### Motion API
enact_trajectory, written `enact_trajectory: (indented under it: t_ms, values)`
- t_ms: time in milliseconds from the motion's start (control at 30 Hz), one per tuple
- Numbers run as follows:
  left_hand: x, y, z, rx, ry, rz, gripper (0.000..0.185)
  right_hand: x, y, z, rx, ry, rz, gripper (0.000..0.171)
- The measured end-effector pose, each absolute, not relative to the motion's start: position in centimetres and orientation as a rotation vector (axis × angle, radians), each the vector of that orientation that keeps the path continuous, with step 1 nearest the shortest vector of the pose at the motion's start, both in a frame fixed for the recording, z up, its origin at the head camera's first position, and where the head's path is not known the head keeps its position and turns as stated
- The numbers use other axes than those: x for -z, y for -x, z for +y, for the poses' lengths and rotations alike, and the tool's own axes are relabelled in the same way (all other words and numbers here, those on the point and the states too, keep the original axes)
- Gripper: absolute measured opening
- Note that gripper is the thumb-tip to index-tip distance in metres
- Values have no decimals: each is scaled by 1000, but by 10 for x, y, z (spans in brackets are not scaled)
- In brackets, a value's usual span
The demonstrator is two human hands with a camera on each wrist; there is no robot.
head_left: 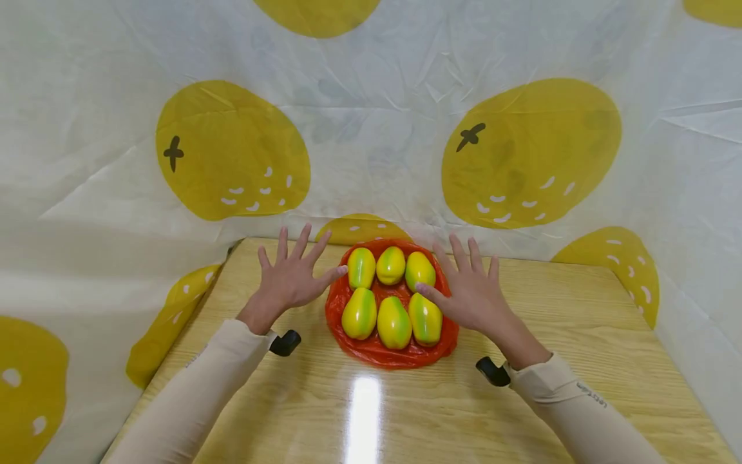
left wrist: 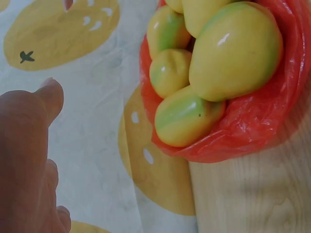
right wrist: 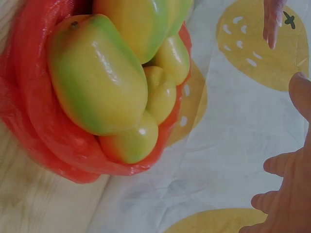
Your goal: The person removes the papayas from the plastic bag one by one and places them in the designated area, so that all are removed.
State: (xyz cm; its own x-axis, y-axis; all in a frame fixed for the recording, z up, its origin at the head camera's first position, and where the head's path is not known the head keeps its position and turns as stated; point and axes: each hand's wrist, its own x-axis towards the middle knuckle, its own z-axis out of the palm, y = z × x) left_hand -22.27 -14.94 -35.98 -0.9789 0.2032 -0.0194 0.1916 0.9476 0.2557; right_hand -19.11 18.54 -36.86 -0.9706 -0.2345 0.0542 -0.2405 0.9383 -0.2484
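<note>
Several yellow-green mangoes (head_left: pixel 394 323), smooth and glossy, lie in two rows on a red plastic bag (head_left: pixel 390 358) that is spread into a round shape on the table. My left hand (head_left: pixel 292 279) hovers to the left of the bag with its fingers spread and holds nothing. On the other side, my right hand (head_left: pixel 472 293) is held with fingers spread too, its thumb over the right edge of the fruit in the head view. Both wrist views show the mangoes (left wrist: pixel 236 51) apart from the hands, the red bag (right wrist: pixel 53 145) bunched around them.
A light wooden table (head_left: pixel 580 322) carries the bag. White cloth (head_left: pixel 371 148) printed with large yellow fruit hangs behind the table and at both sides. A black wrist camera (head_left: pixel 285 343) sticks out from the left sleeve, another black camera (head_left: pixel 493 371) from the right.
</note>
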Motion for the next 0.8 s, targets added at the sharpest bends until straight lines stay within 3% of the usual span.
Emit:
enact_trajectory:
  t_ms: [800]
  values:
    - [380,222,-147,-393,-321,3070,84,389,188,185,-420,-368,-3043,93]
